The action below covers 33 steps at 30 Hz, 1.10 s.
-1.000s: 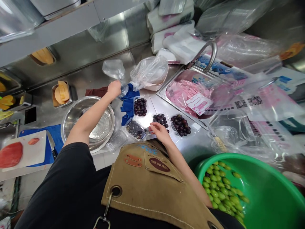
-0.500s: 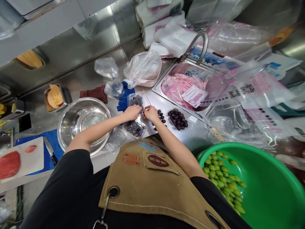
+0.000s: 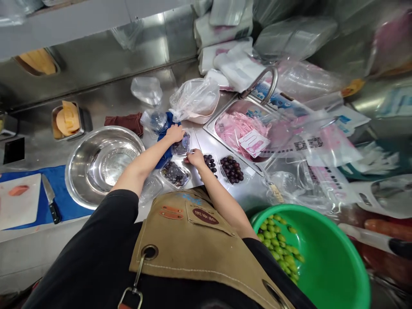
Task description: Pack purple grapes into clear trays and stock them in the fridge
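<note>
- nearest is the tan apron (image 3: 193, 253), worn over black sleeves.
- to its right, a green basin (image 3: 334, 257) holds green grapes (image 3: 281, 246) on its left side.
- to the left, a black-handled knife (image 3: 51, 197) lies on a blue cloth beside a white cutting board (image 3: 22, 212).
- a wide steel bowl (image 3: 85, 167) stands on the counter, left of the near box (image 3: 174, 174), which is full of dark grapes under clear plastic.
- right of that, two more boxes of dark grapes sit side by side, the middle box (image 3: 210, 165) and the right box (image 3: 231, 169).
- the right hand (image 3: 195, 159) has its fingers bunched narrow at the far box's near right corner; whether they pinch it, i cannot tell.
- the far box (image 3: 180, 145), dark grapes under clear plastic, rests on the counter just beyond the near box.
- the left hand (image 3: 175, 133) lies over its far left edge, fingers bent; i cannot tell how firmly it grips.
- beyond, a bowl covered with a clear bag (image 3: 195, 98) stands left of the sink (image 3: 207, 124).
</note>
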### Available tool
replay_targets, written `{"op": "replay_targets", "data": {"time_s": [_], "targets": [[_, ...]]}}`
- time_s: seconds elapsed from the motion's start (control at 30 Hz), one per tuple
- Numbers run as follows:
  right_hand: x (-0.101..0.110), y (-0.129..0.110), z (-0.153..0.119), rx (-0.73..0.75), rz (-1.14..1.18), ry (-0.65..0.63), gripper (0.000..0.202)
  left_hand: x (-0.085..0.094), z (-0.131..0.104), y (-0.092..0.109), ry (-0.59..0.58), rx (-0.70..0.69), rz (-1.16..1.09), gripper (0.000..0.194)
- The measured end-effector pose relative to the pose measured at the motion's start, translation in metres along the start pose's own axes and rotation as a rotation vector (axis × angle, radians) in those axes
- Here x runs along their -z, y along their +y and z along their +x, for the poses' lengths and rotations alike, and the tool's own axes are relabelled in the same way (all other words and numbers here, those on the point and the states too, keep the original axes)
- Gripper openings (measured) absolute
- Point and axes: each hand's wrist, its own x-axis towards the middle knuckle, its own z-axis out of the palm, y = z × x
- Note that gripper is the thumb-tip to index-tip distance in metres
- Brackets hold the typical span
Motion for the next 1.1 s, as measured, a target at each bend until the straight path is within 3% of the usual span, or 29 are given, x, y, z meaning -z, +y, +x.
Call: {"op": "replay_targets", "data": {"time_s": [0.1, 0.2, 0.33, 0.47, 0.63, 0.73, 0.87, 0.97, 1.03, 1.1], "targets": [[0.006, -0.004, -0.007, -0.005, 0.136, -0.013, 0.028, 0.008, 0.005, -0.007, -0.026, 0.012, -0.031, 0.047], [0.025, -0.002, -0.021, 0.031, 0.248, -0.021, 0.036, 0.024, -0.006, -0.012, 0.074, -0.026, -0.176, 0.042], [0.059, 0.011, -0.049, 0.200, 0.421, -0.144, 0.049, 0.042, -0.041, -0.007, 0.235, -0.046, -0.404, 0.039], [0.077, 0.020, -0.079, 0.266, 0.442, -0.203, 0.064, 0.045, -0.083, 0.007, 0.344, 0.032, -0.529, 0.038], [0.085, 0.024, -0.109, 0.300, 0.386, -0.225, 0.066, 0.034, -0.134, 0.014, 0.397, 0.140, -0.624, 0.036], [0.093, 0.028, -0.119, 0.330, 0.309, -0.275, 0.062, 0.026, -0.162, 0.008, 0.355, 0.106, -0.685, 0.040], [0.100, 0.036, -0.121, 0.331, 0.254, -0.349, 0.054, 0.009, -0.181, -0.004, 0.070, 0.033, -0.920, 0.050], [0.096, 0.048, -0.124, 0.305, 0.279, -0.246, 0.054, -0.013, -0.189, -0.008, -0.072, 0.126, -1.019, 0.058], [0.090, 0.060, -0.131, 0.240, 0.247, -0.224, 0.056, -0.029, -0.197, -0.009, -0.006, 0.194, -1.045, 0.057], [0.083, 0.070, -0.141, 0.131, 0.196, -0.312, 0.056, -0.042, -0.205, -0.010, 0.102, 0.245, -1.049, 0.053]]}}
